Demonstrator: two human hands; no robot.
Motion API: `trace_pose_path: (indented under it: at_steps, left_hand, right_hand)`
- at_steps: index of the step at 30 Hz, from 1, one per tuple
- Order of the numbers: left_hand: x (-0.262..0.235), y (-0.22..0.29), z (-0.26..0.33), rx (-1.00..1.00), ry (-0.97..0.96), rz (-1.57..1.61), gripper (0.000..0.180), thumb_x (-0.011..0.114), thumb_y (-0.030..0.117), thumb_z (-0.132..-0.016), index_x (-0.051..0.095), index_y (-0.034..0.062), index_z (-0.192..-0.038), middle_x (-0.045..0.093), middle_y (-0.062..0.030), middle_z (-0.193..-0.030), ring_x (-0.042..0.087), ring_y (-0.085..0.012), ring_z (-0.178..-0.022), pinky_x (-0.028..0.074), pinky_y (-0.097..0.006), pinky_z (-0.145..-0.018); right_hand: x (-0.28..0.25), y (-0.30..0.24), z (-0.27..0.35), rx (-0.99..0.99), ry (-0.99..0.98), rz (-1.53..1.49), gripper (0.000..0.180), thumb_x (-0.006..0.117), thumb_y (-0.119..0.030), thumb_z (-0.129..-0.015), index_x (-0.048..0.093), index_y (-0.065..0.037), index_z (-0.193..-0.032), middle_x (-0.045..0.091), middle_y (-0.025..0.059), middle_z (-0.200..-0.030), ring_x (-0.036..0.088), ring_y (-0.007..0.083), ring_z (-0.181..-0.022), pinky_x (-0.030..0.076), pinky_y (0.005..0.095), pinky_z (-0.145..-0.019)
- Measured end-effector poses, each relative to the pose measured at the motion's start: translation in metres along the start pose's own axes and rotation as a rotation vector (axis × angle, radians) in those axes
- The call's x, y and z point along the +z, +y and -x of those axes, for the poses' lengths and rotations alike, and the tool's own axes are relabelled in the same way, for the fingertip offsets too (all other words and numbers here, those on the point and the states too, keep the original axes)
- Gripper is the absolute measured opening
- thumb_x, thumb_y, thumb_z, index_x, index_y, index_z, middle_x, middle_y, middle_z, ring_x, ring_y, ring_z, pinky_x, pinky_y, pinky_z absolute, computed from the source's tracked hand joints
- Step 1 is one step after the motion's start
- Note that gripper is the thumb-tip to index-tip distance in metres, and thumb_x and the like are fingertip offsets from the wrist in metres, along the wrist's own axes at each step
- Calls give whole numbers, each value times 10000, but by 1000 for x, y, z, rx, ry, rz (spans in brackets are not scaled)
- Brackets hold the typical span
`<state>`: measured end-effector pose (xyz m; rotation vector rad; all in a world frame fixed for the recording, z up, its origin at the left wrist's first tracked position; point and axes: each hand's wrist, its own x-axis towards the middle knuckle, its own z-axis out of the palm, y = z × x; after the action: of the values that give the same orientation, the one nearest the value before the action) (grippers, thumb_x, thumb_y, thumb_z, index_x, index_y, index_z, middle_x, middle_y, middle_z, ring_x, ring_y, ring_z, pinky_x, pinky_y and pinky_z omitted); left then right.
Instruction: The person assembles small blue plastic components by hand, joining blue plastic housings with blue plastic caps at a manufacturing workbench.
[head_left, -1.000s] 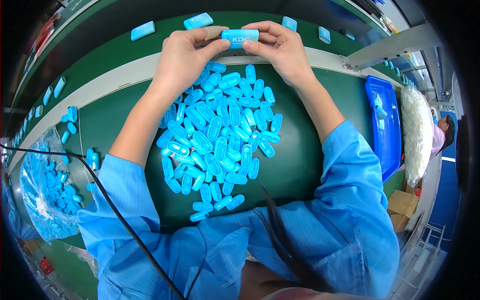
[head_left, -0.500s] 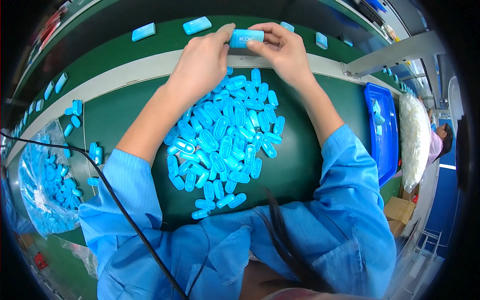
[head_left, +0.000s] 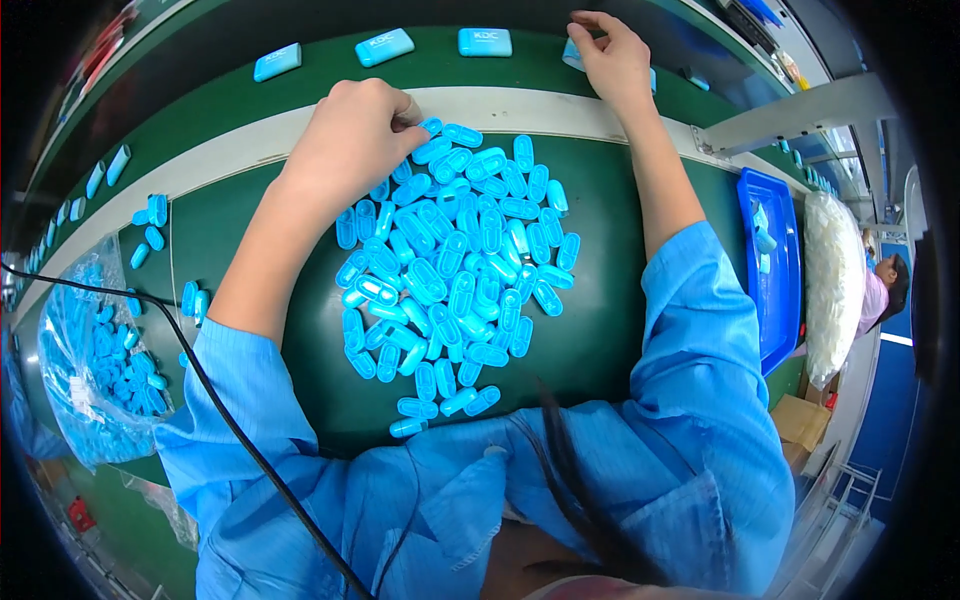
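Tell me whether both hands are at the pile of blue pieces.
No, the left hand is at the pile, but the right hand is at a blue case.

On my feed I see a green surface (head_left: pixel 595 365) bearing a loose heap of blue oval pieces (head_left: pixel 460 285), with a clear bag (head_left: pixel 72 352) at left and a blue tray (head_left: pixel 776 315) at right (how fully it rests there, I can't tell). Past a pale rail (head_left: pixel 545 112), a green strip (head_left: pixel 436 70) carries blue cases (head_left: pixel 484 43).

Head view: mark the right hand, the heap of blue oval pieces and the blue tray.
Right hand (head_left: pixel 618 62), head view: back of the hand.
Heap of blue oval pieces (head_left: pixel 461 292), head view: a piece near its middle.
Blue tray (head_left: pixel 775 312), head view: its bare floor.
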<state>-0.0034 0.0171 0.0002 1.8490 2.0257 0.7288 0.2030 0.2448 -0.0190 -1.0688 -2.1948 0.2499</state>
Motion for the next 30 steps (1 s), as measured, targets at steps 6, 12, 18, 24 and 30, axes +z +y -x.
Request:
trace_pose_path:
  at_steps: [6, 12, 18, 24, 30]
  left_hand:
    - [15, 25, -19, 61, 110, 46, 309, 689, 144, -722, 671, 13, -1002, 662, -150, -826, 666, -298, -761, 528, -370, -758]
    - [28, 15, -21, -101, -66, 878, 279, 583, 115, -893, 607, 54, -1164, 643, -103, -1015, 654, -131, -810, 533, -238, -748]
    - [25, 7, -24, -145, -63, 1219, 362, 589, 83, -894, 512, 3, -1239, 639, -148, -1065, 653, -196, -951, 534, -264, -862]
    - [26, 11, -23, -129, 45, 1209, 327, 637, 116, -871, 579, -14, -1165, 658, -118, -1011, 653, -156, -899, 534, -249, -825]
    - [33, 11, -21, -118, 156, 1106, 310, 660, 138, -857, 622, 4, -1133, 672, -74, -948, 628, -93, -847, 515, -213, -776]
  right_hand:
    - [-2, 46, 0, -70, 40, 82, 330, 598, -322, -868, 653, -92, -1098, 658, 111, -968, 623, 217, -813, 490, 310, -771]
    - [-8, 6, 7, 3, -155, 113, 353, 638, -288, -857, 629, -56, -1123, 645, 103, -950, 637, 194, -803, 499, 296, -749]
    - [-21, -43, 36, 258, -494, -947, 372, 647, -170, -870, 549, -4, -1188, 636, 64, -914, 636, 110, -763, 520, 223, -692]
    - [-25, -81, 64, 353, -488, -1159, 323, 649, -102, -858, 543, -5, -1147, 640, 87, -1031, 654, 138, -875, 539, 243, -779]
    - [-20, -78, 66, 265, -511, -1054, 310, 645, -100, -860, 540, -9, -1136, 651, 95, -1016, 656, 155, -877, 539, 265, -797]
